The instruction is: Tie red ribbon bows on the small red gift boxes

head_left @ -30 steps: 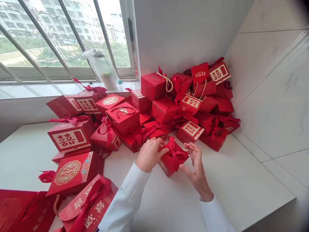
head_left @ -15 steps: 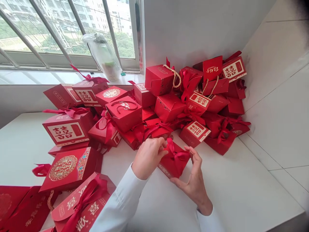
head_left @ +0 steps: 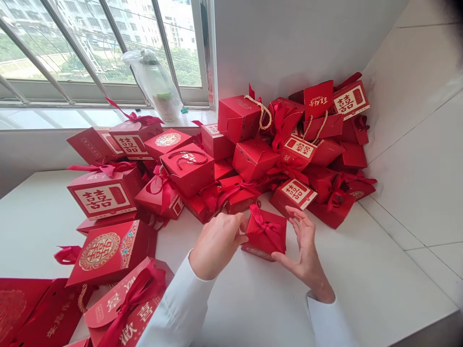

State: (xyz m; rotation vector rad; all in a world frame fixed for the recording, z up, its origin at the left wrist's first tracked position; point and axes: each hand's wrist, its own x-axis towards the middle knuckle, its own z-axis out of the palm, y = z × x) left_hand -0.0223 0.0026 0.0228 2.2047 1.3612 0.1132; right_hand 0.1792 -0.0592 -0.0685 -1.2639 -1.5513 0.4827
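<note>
A small red gift box (head_left: pixel 261 240) with a red ribbon bow (head_left: pixel 266 225) on top sits on the white surface in front of me. At its left edge is my left hand (head_left: pixel 219 246), fingers curled and thumb at the side of the box; the curled fingertips are partly hidden. My right hand (head_left: pixel 306 248) is open on the other side, thumb stretched to the lower right corner of the box and the other fingers raised apart from it. Just behind stands another red box (head_left: pixel 294 195) with a white and gold label.
Many red gift boxes are heaped against the wall, one with a rope handle (head_left: pixel 266 118). More boxes lie at left, including one with a round emblem (head_left: pixel 99 251). A bagged drink cup (head_left: pixel 162 99) stands on the sill by the barred window. Tiled wall (head_left: pixel 415 144) at right.
The small box has turned and now sits squarer to me. My left hand has shifted slightly left and down. My right hand has moved right, its fingers away from the box's top corner.
</note>
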